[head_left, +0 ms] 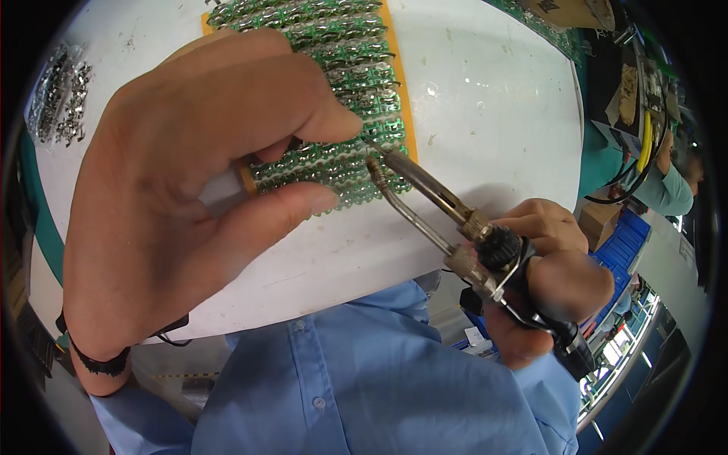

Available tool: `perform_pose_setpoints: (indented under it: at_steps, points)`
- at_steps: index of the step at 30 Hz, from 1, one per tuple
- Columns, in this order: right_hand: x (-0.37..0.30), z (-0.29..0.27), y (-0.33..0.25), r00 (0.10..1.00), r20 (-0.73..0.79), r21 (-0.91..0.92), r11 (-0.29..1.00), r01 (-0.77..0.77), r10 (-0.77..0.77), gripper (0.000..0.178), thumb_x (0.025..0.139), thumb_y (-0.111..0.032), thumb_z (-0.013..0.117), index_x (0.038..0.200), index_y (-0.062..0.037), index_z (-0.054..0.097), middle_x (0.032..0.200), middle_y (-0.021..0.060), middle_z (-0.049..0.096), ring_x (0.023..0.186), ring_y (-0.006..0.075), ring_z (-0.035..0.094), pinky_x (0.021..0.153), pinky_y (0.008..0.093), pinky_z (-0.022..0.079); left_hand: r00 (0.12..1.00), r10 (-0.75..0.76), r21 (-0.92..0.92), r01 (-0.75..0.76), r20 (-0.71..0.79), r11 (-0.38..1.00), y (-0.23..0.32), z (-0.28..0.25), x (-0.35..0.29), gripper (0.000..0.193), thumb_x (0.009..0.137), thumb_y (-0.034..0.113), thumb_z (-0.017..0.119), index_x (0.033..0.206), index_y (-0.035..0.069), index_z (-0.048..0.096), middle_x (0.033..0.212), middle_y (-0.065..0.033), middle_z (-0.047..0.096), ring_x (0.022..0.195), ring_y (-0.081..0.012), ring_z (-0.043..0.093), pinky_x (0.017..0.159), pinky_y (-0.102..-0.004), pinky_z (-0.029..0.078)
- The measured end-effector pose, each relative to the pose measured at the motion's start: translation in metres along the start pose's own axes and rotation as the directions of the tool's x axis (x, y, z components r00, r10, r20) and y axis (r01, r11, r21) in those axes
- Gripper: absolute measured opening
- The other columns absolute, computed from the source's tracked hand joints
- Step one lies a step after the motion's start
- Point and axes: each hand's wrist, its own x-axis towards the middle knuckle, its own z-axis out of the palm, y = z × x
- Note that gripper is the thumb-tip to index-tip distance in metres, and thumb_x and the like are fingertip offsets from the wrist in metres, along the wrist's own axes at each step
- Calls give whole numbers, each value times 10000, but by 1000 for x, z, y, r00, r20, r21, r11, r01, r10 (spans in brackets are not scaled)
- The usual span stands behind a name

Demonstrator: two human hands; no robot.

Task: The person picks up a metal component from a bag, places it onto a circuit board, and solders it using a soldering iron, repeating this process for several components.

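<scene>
Rows of small green circuit boards with shiny metal parts (364,80) lie in an orange-edged holder (402,76) on the white worktop. My left hand (174,144) arches over their left side, its thumb and forefinger apart with nothing seen between them; its other fingers are partly hidden behind the forefinger. In my right hand (561,277) is a soldering iron (436,193) with a thin curved solder-feed tube (409,216) alongside. Both tips converge at the right part of the lower rows, near my left fingertips. Whether the iron touches a board I cannot tell.
A clear bag of small metal pieces (61,98) sits at the worktop's (485,98) left edge. To the right are a yellow cable (646,140), a cardboard box (599,224), blue bins (626,243) and another person's teal sleeve (671,193).
</scene>
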Motion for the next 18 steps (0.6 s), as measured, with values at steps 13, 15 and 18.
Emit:
perform_pose_setpoints:
  at_steps: [13,15,18]
  points:
    - [33,-11,27,847,-530,-353,897,-266,43,423,973,-196,528,1302,14,366,1086,207,623,965,243,656,801,336,512,992,125,-41,-126,-18,991,1,-7,5,332,633,18,794,941,-1,671,742,-65,507,711,-209,477,640,-324,391]
    - [39,-14,30,808,-569,-246,906,-344,152,448,927,-105,623,1311,1,418,1145,164,610,1039,198,636,899,312,487,992,127,-41,-127,-22,991,2,-6,4,327,639,14,791,944,1,673,737,-64,506,711,-207,477,640,-323,391]
    - [31,-10,22,778,-613,-180,935,-306,137,397,958,-193,568,1272,9,433,1079,190,632,985,237,643,840,314,500,991,127,-34,-128,-32,991,-1,-4,3,321,644,10,788,946,2,678,734,-61,509,709,-205,479,641,-321,392]
